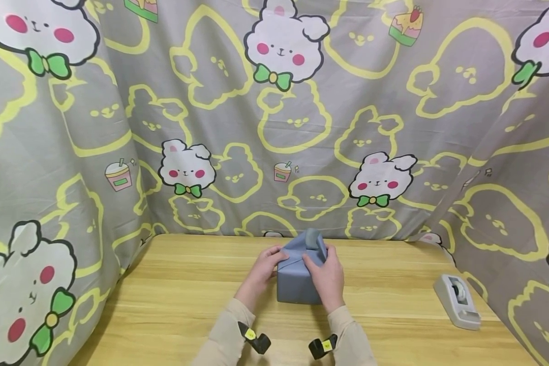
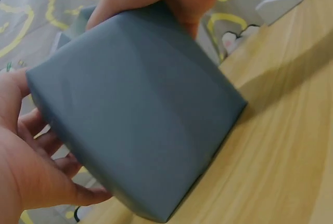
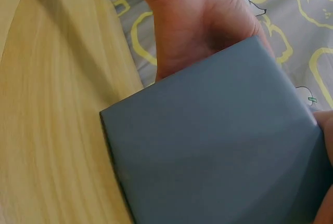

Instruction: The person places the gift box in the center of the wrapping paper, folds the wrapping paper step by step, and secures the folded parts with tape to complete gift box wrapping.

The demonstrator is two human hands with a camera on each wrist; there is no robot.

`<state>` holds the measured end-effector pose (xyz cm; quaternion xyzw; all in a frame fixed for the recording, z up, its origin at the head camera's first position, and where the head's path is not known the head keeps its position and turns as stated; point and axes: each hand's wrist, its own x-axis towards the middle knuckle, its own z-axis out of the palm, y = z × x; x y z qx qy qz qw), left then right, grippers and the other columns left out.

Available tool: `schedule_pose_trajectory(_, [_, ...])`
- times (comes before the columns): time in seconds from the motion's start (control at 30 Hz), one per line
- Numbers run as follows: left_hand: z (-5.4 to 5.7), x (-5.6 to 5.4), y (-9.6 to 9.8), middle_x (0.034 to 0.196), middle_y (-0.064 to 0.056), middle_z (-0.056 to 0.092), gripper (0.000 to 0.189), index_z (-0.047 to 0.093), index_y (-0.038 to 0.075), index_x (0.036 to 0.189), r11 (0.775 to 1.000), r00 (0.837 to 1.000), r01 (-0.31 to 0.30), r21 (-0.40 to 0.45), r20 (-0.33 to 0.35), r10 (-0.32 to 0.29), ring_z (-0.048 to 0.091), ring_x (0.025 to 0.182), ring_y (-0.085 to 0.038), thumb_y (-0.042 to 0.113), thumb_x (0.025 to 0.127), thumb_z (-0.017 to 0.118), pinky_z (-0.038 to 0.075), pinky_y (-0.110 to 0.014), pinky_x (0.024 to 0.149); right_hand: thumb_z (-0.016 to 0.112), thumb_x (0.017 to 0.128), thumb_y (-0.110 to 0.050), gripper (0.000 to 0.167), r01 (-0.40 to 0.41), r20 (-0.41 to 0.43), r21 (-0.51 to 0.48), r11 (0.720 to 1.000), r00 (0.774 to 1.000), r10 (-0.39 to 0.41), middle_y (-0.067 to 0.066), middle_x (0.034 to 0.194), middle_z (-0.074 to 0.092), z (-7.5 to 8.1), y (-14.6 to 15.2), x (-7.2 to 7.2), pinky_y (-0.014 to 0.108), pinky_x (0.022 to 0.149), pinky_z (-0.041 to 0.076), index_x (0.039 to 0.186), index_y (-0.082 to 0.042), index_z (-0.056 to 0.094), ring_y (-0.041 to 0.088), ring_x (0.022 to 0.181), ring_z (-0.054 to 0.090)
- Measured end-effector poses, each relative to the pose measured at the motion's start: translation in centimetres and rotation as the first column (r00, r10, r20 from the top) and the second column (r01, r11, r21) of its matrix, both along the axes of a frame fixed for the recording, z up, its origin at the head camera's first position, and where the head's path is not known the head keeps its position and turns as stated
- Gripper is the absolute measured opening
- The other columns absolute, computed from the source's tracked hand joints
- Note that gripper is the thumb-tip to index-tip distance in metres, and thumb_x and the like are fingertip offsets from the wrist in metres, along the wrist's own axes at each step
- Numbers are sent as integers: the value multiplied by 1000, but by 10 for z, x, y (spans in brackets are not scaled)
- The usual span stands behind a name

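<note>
A box wrapped in blue-grey paper [image 1: 297, 288] stands on the table between both hands, its smooth near face filling much of both wrist views. The left hand [image 1: 266, 262] holds its left side, thumb on the upper edge. On the right side, the right hand [image 1: 329, 278] grips the box with its thumb pressing the folded paper on top. Behind the thumbs, a loose paper flap [image 1: 312, 239] sticks up at the back. In the left wrist view, several left fingers [image 2: 49, 141] lie along the box's side. The right fingertips behind the box are hidden.
A white tape dispenser [image 1: 457, 301] with a roll sits at the right of the wooden table [image 1: 187, 295]. A grey curtain [image 1: 238, 122] printed with white rabbits hangs behind the table and along both sides. Black wrist cameras [image 1: 258, 341] are strapped over the sleeves.
</note>
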<state>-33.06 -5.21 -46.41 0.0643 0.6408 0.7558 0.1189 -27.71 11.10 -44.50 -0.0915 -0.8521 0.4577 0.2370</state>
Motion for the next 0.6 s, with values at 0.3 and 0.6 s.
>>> schedule_pose_trajectory(0.3, [-2, 5, 8, 85, 8, 61, 8, 65, 14, 91, 995, 995, -101, 24, 5, 101, 59, 75, -6, 15, 83, 65, 51, -22, 63, 59, 95, -37, 43, -347, 41, -469, 812, 910, 412, 7, 119, 62, 3, 39, -5, 32, 92, 46, 127, -8, 55, 14, 107, 57])
schedule_pose_trajectory(0.6, [0, 5, 9, 92, 5, 60, 25, 59, 6, 107, 988, 988, -154, 20, -24, 154, 57, 82, -8, 9, 82, 65, 48, -21, 70, 18, 106, -10, 47, -734, -413, -672, 94, 477, 776, -11, 118, 67, -38, 85, -15, 22, 93, 46, 127, -24, 58, 2, 107, 61])
